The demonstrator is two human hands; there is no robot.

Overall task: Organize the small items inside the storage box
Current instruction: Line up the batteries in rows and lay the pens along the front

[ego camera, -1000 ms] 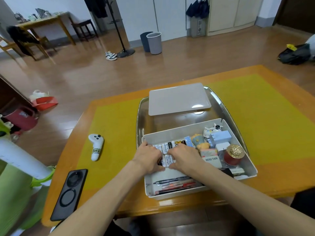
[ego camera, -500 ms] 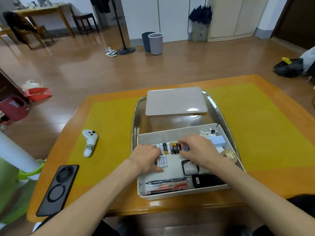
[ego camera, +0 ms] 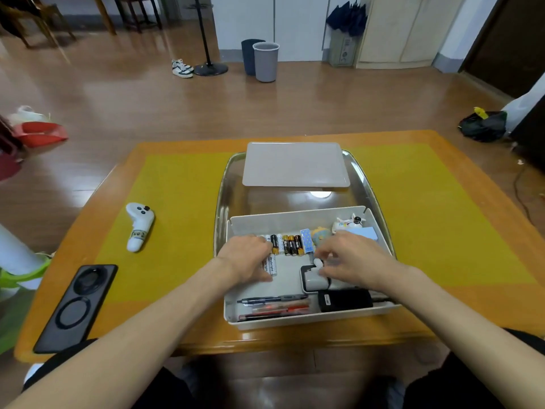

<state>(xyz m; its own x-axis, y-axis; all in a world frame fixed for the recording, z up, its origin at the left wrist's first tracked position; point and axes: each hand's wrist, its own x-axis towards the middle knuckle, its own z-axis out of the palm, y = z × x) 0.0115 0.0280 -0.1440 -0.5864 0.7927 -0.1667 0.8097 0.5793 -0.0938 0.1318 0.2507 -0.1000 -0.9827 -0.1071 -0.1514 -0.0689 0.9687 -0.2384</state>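
The white storage box (ego camera: 295, 219) sits at the near end of a metal tray (ego camera: 221, 202). A row of upright-lying batteries (ego camera: 290, 245) lines its back left. My left hand (ego camera: 246, 258) is curled over the white batteries (ego camera: 272, 265) at the row's left end. My right hand (ego camera: 352, 258) pinches a small white piece (ego camera: 318, 263) just above a white charger (ego camera: 313, 281); the fingers are blurred. A black adapter (ego camera: 345, 300) and several pens (ego camera: 274, 305) lie along the front wall. A blue card (ego camera: 306, 245), a plush toy (ego camera: 321, 235), a white figurine (ego camera: 349, 222) and a pale blue block (ego camera: 368, 233) fill the back right.
The box's grey lid (ego camera: 295, 165) lies on the far end of the tray. On the yellow mat to the left rest a white controller (ego camera: 138, 227) and, near the table's front edge, a black phone (ego camera: 76, 307).
My right hand left the batteries and moved right and toward me onto the white charger area. My left hand stayed on the left batteries. The view tilted slightly.
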